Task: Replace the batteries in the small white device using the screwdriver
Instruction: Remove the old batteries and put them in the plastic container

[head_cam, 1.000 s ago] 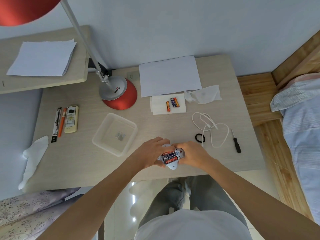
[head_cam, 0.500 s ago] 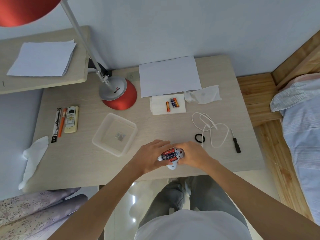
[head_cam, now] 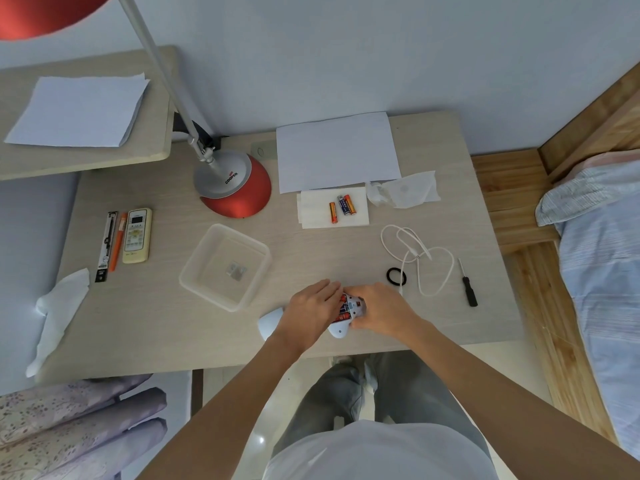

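The right hand point(head_cam: 381, 310) grips the small white device point(head_cam: 355, 306) at the surface's point(head_cam: 329, 258) near edge while the left hand point(head_cam: 311, 308) presses flat-fingered on its batteries point(head_cam: 343, 308); the screwdriver point(head_cam: 469, 289) lies rightward, nearer the right hand.

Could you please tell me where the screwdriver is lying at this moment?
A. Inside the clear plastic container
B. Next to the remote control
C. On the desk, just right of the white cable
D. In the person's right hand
C: the screwdriver lies on the desk just right of the white cable, apart from the right hand, which holds the small white device.
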